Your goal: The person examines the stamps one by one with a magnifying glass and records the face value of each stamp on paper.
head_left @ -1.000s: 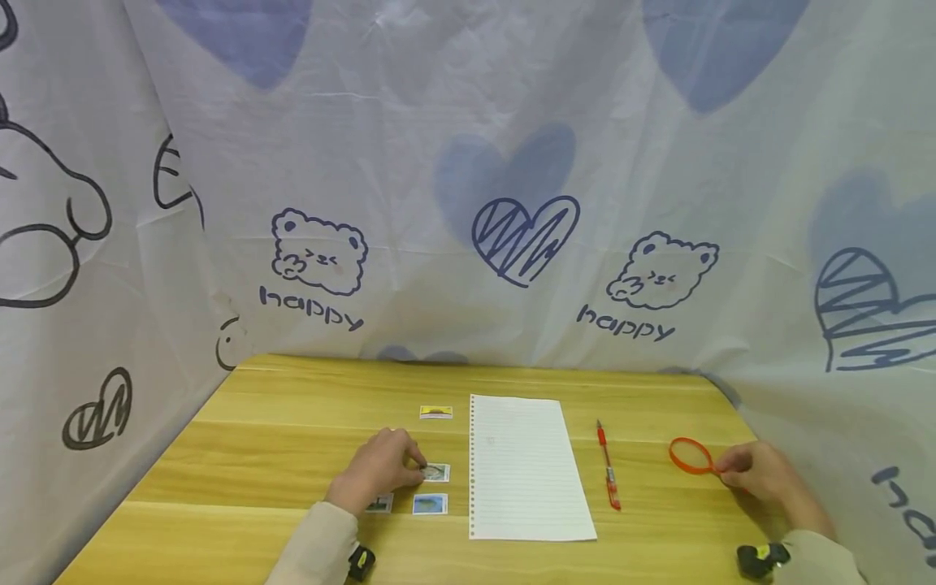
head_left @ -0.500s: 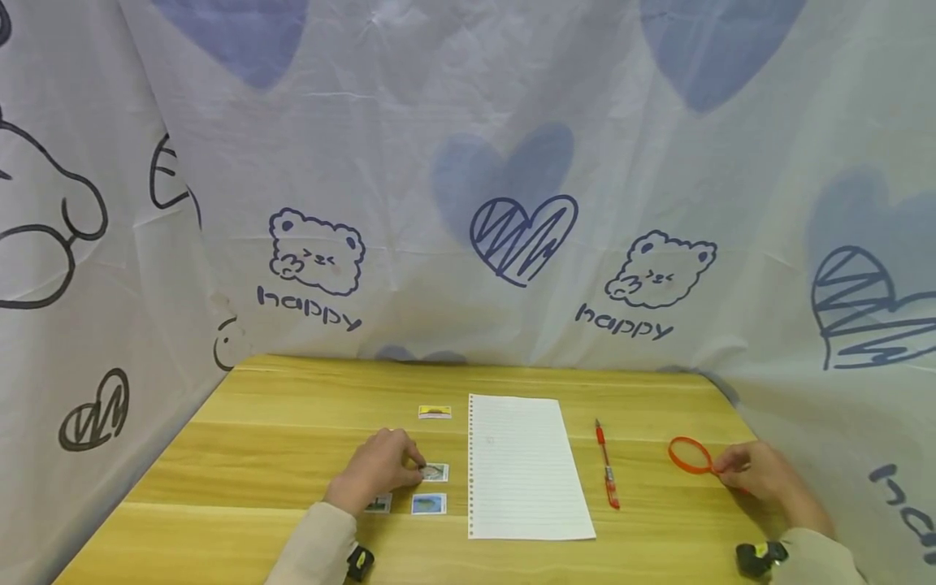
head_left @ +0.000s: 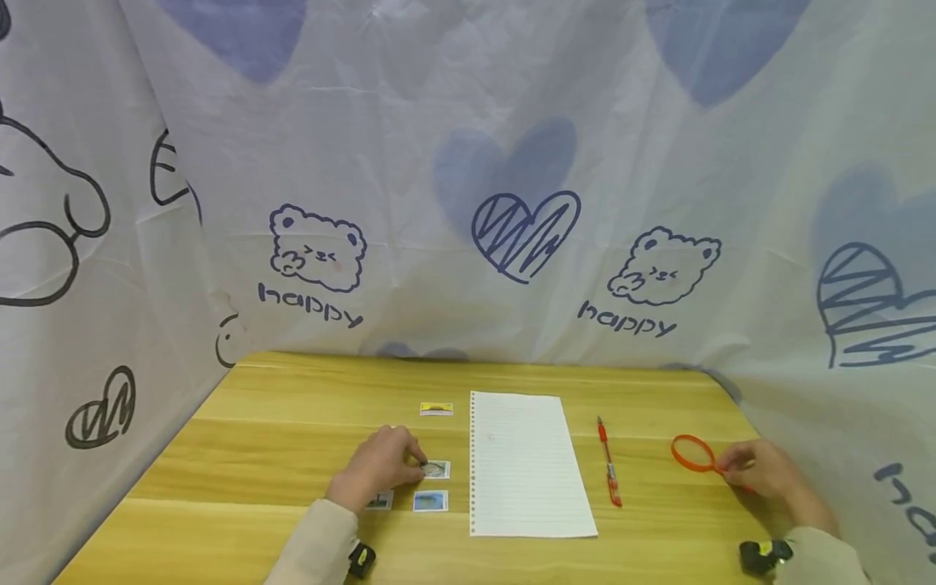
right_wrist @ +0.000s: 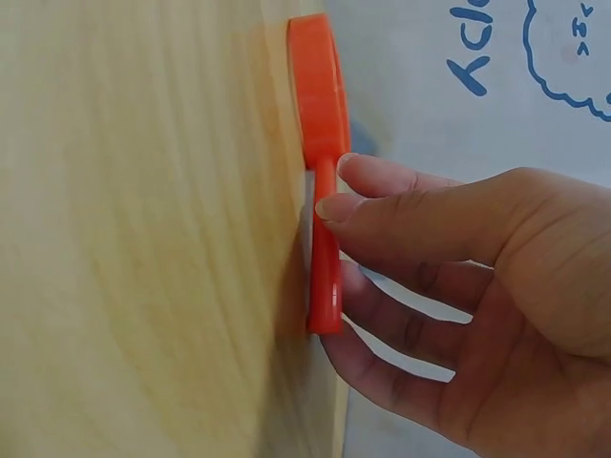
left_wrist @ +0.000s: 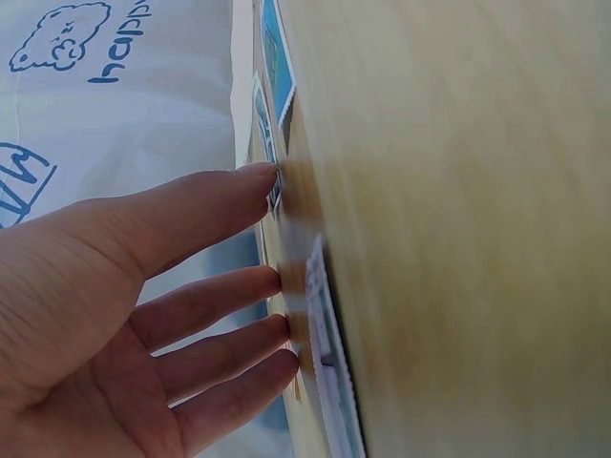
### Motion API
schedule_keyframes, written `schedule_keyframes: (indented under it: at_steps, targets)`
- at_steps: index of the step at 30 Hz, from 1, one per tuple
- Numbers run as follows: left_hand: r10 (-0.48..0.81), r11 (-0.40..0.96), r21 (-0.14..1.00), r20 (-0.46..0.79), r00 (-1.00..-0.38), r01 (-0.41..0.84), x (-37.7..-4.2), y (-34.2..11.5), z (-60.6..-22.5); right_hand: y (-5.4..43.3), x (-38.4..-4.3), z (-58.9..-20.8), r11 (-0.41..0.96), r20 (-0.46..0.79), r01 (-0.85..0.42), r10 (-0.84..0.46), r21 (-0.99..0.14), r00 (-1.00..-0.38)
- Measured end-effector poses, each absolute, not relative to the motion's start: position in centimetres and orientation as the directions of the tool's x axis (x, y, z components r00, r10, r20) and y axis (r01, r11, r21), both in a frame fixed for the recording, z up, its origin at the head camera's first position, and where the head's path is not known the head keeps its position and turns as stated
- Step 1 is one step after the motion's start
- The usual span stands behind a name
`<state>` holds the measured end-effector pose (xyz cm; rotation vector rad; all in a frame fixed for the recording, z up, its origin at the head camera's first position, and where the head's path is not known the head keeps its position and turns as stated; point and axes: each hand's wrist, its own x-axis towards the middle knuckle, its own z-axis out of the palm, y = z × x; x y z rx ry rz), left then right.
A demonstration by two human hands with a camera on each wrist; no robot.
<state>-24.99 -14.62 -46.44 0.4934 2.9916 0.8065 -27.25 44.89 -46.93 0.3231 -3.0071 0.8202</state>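
My left hand rests low over the table, with thumb and index finger pinching the left edge of a stamp. In the left wrist view its other fingers reach out loosely just above the wood, beside another stamp. A blue stamp lies just nearer, and a yellow one farther back. On the right, my right hand grips the handle of an orange-red magnifying glass. The right wrist view shows thumb and fingertips on that handle, its round frame close along the tabletop.
Between the hands lies a lined sheet of paper with punched holes down its left edge. A red pen lies to the right of the sheet. White patterned cloth hangs behind and along both sides of the wooden table.
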Motion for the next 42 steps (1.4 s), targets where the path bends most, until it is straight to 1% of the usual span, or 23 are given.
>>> schedule_keyframes:
  at_steps: [3, 6, 12, 17, 26, 32, 37, 42]
  targets:
    - [0.294, 0.827, 0.480, 0.071, -0.953, 0.291, -25.0, -14.6, -46.4, 44.6, -27.1, -46.5, 0.836, 0.043, -0.165, -0.167, -0.524, -0.985]
    - [0.291, 0.832, 0.475, 0.068, -0.954, 0.287, -25.0, -14.6, -46.4, 44.2, -27.0, -46.0, 0.839, 0.052, -0.141, -0.133, -0.525, -0.990]
    - [0.292, 0.833, 0.471, 0.068, -0.954, 0.289, -25.0, -14.4, -46.4, 43.4, -27.2, -45.1, 0.858, 0.104, -0.159, -0.124, -0.489, -0.987]
    - [0.284, 0.836, 0.467, 0.081, -0.956, 0.288, -25.1, -14.5, -46.6, 42.9, -27.2, -44.6, 0.857, 0.129, -0.173, -0.125, -0.485, -0.984]
    - [0.317, 0.808, 0.484, 0.126, -0.940, 0.337, -25.3, -14.9, -46.7, 41.9, -27.1, -43.8, 0.843, 0.216, -0.269, -0.186, -0.466, -0.959]
    - [0.337, 0.779, 0.518, 0.127, -0.933, 0.352, -25.5, -15.0, -46.6, 40.7, -27.0, -42.7, 0.846, 0.215, -0.279, -0.199, -0.454, -0.956]
    - [0.355, 0.779, 0.504, 0.137, -0.925, 0.374, -25.8, -14.6, -46.4, 39.5, -27.1, -42.3, 0.831, 0.218, -0.300, -0.220, -0.469, -0.951]
    - [0.396, 0.764, 0.491, 0.156, -0.905, 0.419, -25.8, -13.4, -45.6, 37.9, -27.5, -42.5, 0.789, 0.212, -0.350, -0.280, -0.504, -0.936]
